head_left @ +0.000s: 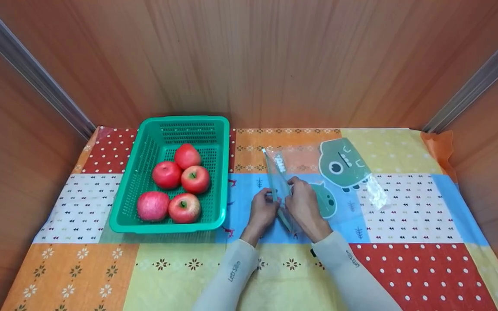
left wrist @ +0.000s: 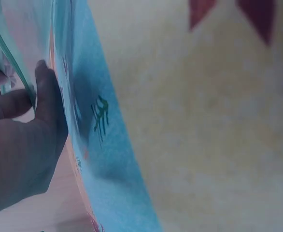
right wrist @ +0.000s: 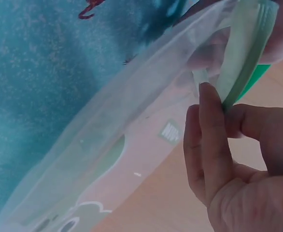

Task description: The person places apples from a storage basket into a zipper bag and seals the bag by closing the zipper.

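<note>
A clear plastic zip bag (head_left: pixel 301 162) with green cartoon monsters printed on it lies on the patchwork cloth, its mouth edge turned to the left. At that mouth my left hand (head_left: pixel 263 211) pinches one side of the green zip strip (left wrist: pixel 10 50) between thumb and fingers. Facing it, my right hand (head_left: pixel 305 206) pinches the other part of the strip (right wrist: pixel 247 53), as the right wrist view shows. Between the two hands the mouth is parted a little. Left of the hands stands a green basket (head_left: pixel 169 229) holding several red apples (head_left: pixel 184 208).
Wooden panels (head_left: pixel 275 65) close off the back and both sides. A patchwork cloth (head_left: pixel 180 285) covers the table. An orange corner of cloth (head_left: pixel 441 149) sticks up by the right panel.
</note>
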`<move>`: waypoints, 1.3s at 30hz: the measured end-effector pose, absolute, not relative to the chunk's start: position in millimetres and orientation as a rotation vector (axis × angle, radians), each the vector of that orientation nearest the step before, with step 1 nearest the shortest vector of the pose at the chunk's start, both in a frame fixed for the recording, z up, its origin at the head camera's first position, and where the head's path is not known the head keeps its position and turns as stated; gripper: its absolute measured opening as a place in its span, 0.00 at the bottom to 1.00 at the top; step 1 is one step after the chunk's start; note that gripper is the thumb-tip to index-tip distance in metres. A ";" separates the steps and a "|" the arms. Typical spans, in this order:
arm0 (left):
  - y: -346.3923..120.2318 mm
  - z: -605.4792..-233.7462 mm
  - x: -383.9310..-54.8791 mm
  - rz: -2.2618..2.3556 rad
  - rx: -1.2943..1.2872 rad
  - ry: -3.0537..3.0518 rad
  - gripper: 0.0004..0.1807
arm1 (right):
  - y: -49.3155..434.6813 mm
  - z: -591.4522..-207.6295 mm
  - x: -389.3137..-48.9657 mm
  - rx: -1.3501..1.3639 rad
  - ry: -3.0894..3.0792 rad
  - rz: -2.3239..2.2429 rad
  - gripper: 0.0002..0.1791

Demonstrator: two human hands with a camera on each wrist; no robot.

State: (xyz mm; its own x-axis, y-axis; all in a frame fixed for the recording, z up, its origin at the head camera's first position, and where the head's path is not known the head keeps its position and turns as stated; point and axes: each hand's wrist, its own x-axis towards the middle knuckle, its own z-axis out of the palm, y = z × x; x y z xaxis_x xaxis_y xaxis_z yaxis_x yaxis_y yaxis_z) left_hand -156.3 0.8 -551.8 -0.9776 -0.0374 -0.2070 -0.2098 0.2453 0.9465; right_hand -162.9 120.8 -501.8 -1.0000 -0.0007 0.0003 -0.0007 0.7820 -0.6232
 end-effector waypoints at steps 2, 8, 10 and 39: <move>0.4 -551.8 -156.8 1.840 -0.205 2.395 0.10 | 121.0 -500.9 -163.2 -0.004 -2.972 1.019 0.18; 1.7 -550.6 -155.3 1.834 -0.065 2.434 0.11 | 125.1 -500.9 -172.9 -0.001 -2.992 0.981 0.15; 1.8 -551.5 -155.5 1.833 -0.037 2.450 0.11 | 127.4 -501.6 -175.6 0.007 -2.989 0.983 0.15; -5.1 -550.0 -157.3 1.917 -0.306 2.462 0.11 | 148.8 -480.1 -164.2 0.018 -2.854 0.977 0.17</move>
